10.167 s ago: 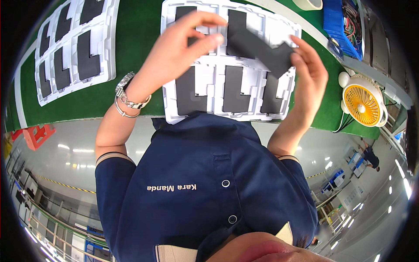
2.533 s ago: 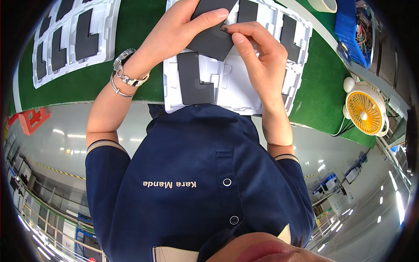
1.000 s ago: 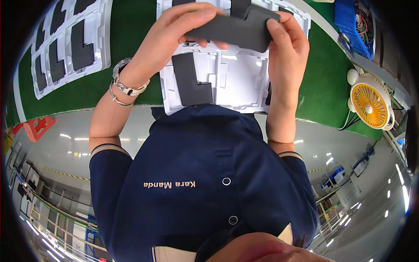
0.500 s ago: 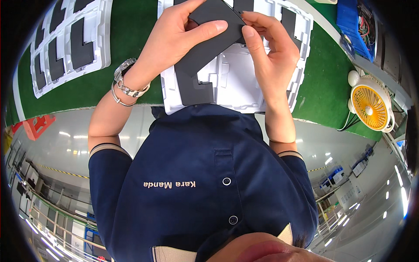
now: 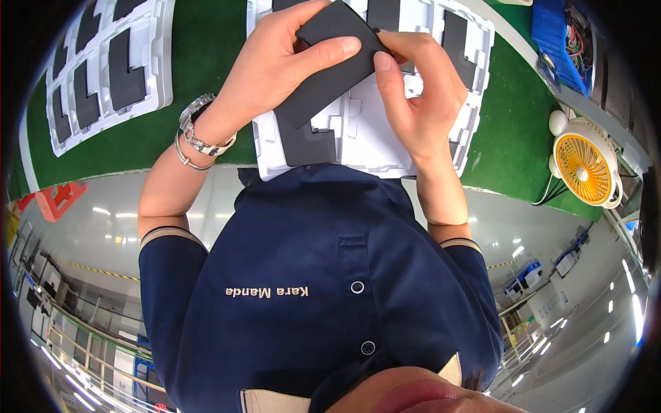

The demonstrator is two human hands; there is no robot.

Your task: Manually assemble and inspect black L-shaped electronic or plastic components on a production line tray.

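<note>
Over a white plastic tray [image 5: 375, 141], I hold up a flat black piece [image 5: 330, 79], tilted, with straight edges. My left hand [image 5: 279, 65] is closed on its left side, the thumb lying across its face and the other fingers behind it. At its right edge my right hand [image 5: 423, 89] pinches with thumb and forefinger; a small dark bit shows at those fingertips, too small to name. Beneath, a black L-shaped piece [image 5: 310, 146] lies in the tray's near left compartment. Another black piece [image 5: 456, 41] rests in the right-hand part of the tray.
On the green table mat [image 5: 206, 58], a second white tray [image 5: 160, 51] with several black L-shaped pieces stands at the left. A yellow and white fan [image 5: 584, 168] sits at the right edge. Behind it is a blue bin [image 5: 554, 41] with wires.
My right hand has shifted slightly left, its thumb and forefinger now further in along the black piece's right edge. The piece has turned a little; my left hand keeps its grip.
</note>
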